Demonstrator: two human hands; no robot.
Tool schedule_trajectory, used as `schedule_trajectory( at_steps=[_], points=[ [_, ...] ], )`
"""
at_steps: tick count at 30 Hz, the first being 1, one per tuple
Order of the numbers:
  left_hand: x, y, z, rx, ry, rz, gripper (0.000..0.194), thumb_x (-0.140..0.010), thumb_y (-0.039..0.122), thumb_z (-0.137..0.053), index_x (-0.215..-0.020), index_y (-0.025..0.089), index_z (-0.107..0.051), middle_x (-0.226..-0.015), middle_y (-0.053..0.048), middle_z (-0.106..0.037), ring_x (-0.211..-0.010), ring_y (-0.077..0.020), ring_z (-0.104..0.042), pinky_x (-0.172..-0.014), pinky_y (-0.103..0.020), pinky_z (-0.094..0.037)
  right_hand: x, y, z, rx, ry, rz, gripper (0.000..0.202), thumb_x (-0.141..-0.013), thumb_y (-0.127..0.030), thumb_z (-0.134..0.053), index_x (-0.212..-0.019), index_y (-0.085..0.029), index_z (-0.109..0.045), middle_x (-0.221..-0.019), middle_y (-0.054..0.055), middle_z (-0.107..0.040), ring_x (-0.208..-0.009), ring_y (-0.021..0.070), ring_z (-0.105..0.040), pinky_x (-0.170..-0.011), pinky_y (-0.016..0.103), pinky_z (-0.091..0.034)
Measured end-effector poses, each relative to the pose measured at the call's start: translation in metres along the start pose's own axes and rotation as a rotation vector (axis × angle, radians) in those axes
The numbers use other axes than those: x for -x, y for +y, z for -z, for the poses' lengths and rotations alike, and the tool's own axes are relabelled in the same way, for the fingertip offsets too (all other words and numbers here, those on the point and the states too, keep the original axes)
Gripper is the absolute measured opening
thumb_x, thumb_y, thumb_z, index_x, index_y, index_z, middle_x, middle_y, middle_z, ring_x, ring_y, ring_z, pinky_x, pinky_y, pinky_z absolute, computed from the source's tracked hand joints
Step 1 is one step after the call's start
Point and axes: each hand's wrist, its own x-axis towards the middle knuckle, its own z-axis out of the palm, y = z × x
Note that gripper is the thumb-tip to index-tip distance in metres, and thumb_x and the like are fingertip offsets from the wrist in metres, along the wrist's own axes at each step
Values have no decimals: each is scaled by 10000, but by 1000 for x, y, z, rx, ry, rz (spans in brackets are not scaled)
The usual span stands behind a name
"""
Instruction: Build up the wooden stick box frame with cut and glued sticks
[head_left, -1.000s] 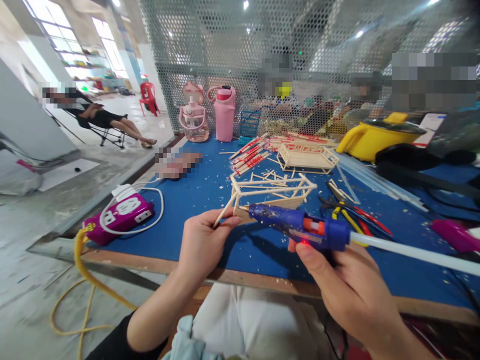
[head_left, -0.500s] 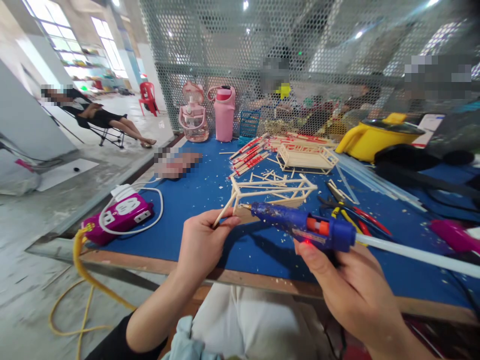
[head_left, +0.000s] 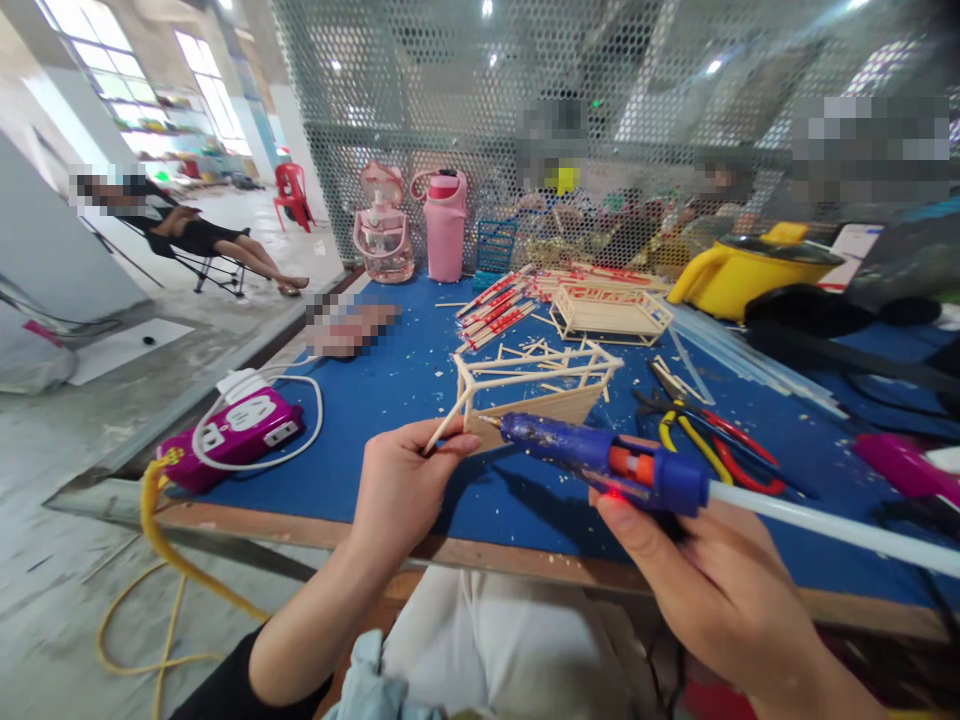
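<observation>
My left hand (head_left: 409, 480) pinches a wooden stick frame (head_left: 540, 378) by its near left corner, where a loose-looking stick juts toward me. The frame is a small open box shape with a flat slatted base, held tilted above the table. Wrapped in my right hand (head_left: 697, 560) is a blue hot glue gun (head_left: 592, 452) with a red light lit on it. A long whitish glue stick (head_left: 825, 525) runs out of its back end. Its metal nozzle points left, at the frame's corner close to my left fingertips; whether it touches cannot be made out.
A similar finished-looking stick frame (head_left: 611, 318) sits behind, beside red-banded stick bundles (head_left: 499, 312). Pliers (head_left: 712, 440), clear glue sticks (head_left: 757, 355) and a yellow pot (head_left: 750, 275) are at right. A purple power strip (head_left: 232, 435) lies left; pink bottles (head_left: 446, 230) stand at the back.
The stick frame has tilted so more of its slatted base shows. The glue gun's nozzle has dropped slightly along the corner. My hands keep their holds.
</observation>
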Motion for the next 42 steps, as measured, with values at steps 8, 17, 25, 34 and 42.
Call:
schedule_trajectory(
  at_steps=[8, 17, 25, 34, 42],
  points=[
    [1, 2, 1, -80, 31, 17, 128, -718, 271, -692, -810, 229, -769, -822, 7, -770, -770, -190, -703, -710, -244, -529, 5, 39, 42, 294, 127, -125, 321, -870, -461, -487, -943, -209, -671, -880, 83, -725, -851, 300, -680, -798, 440, -541],
    [2, -4, 4, -119, 32, 2, 163, -714, 323, -684, -828, 246, -770, -806, -10, -770, -767, -218, -704, -706, -279, -533, 6, 47, 57, 384, 41, -15, 271, -866, -335, -538, -1096, -206, -599, -948, 54, -713, -828, 228, -684, -704, 301, -536],
    [2, -6, 4, -131, 34, -25, 124, -712, 318, -682, -774, 256, -769, -755, 10, -765, -705, -197, -693, -615, -241, -508, -6, 40, 56, 459, 6, -57, 293, -881, -381, -498, -1082, -200, -612, -822, 51, -710, -684, 215, -670, -597, 304, -510],
    [3, -4, 3, -160, 18, -42, 117, -719, 316, -668, -761, 273, -768, -746, 21, -763, -699, -192, -690, -638, -243, -508, -5, 36, 66, 479, -68, -55, 267, -874, -394, -505, -1037, -219, -623, -803, 30, -716, -685, 206, -677, -575, 289, -513],
    [3, -5, 3, -168, 18, -11, 162, -726, 351, -661, -796, 259, -774, -799, -1, -769, -738, -223, -698, -632, -269, -514, 13, 51, 56, 452, -79, 61, 355, -803, -232, -543, -1153, -204, -592, -1069, 73, -711, -921, 226, -694, -796, 341, -560]
  ],
)
